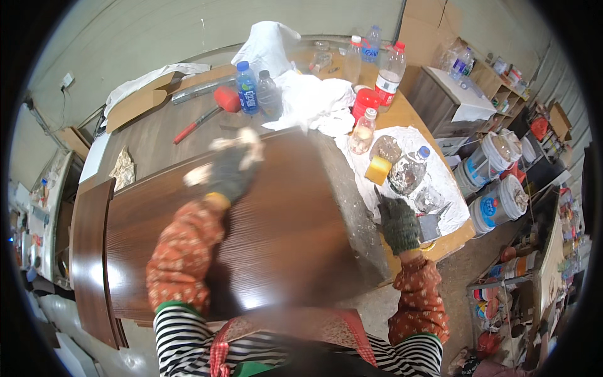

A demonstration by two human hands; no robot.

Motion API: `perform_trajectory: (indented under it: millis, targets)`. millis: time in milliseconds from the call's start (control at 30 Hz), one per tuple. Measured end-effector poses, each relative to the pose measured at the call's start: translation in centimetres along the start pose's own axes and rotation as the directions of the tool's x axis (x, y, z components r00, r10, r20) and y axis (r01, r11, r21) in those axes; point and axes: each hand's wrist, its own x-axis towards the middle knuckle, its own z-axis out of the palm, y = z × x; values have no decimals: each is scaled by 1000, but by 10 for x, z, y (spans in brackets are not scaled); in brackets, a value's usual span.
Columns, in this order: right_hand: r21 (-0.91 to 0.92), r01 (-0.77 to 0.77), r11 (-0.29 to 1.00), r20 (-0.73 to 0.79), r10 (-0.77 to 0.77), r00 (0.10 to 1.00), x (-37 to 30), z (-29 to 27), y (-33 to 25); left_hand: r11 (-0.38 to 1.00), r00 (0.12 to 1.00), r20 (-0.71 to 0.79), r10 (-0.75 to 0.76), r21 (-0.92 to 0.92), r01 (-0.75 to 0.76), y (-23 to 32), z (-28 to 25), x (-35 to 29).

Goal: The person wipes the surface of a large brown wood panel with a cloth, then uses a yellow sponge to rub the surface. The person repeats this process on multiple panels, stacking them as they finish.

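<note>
My left hand (230, 168), in a dark glove, is closed on a crumpled off-white rag (249, 143) over a glossy brown wood panel (276, 232). The panel lies on the workbench, its right part smeared by motion. My right hand (399, 221), also gloved, reaches over the bench's right side with fingers stretched forward. Just ahead of its fingertips sit a yellow sponge block (378, 169) and a stained clear bottle with a blue cap (408, 171), on a white cloth (449, 204). A flat grey piece (429, 227) lies beside the right hand.
Several bottles, including a blue one (247, 91), stand toward the back around white cloths (317, 100). A red-handled tool (198, 124) lies behind the panel. Another brown panel (91, 264) is at the left. Buckets (499, 204) stand beyond the bench's right edge.
</note>
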Motion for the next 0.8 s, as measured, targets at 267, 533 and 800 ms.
perform_trajectory:
  millis: [267,533,800]
  targets:
    - [108,170,980,-120,-157,980,4,-11,59,442,860,-256,441,-772,-456,222,-35,-1]
    - [-159,139,977,214,-103,971,126,23,31,960,957,-274,-90,230,156,92,-143,-96]
    - [-52,456,888,192,-439,878,130,32,57,815,820,114,-561,-98,571,85,-122,-152]
